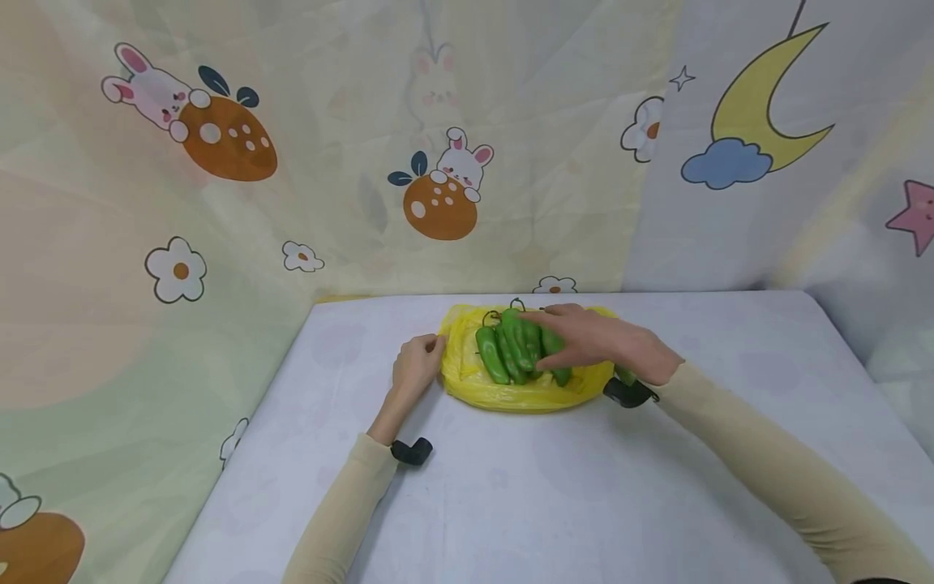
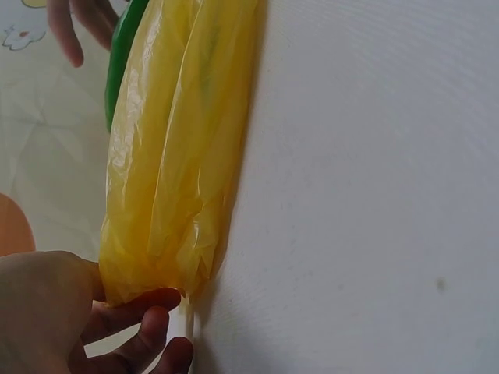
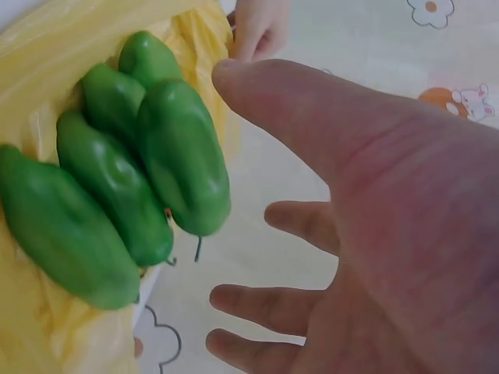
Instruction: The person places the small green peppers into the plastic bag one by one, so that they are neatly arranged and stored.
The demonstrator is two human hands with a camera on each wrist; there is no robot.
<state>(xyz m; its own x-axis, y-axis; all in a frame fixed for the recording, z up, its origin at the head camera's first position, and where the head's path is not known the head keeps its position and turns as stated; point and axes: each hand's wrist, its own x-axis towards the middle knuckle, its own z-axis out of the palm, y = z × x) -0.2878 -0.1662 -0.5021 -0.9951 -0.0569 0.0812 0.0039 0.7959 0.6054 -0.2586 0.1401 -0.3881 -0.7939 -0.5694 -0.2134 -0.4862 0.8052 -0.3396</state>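
Several green peppers (image 1: 515, 345) lie heaped on a crumpled yellow plastic bag (image 1: 503, 397) near the table's far edge. At the bag's left end my left hand (image 1: 418, 365) pinches its edge; in the left wrist view the thumb goes out of sight behind the plastic (image 2: 175, 179). My right hand (image 1: 594, 337) hovers over the right part of the heap and hides some peppers from the head view. Seen from the right wrist, its thumb and fingers are spread apart, with nothing held, beside the glossy peppers (image 3: 183, 156).
A white cloth covers the table (image 1: 511, 487). Behind it hangs a curtain (image 1: 328, 162) printed with rabbits, flowers and a moon, close to the bag's far side. Dark wrist cameras (image 1: 412, 452) sit on both wrists.
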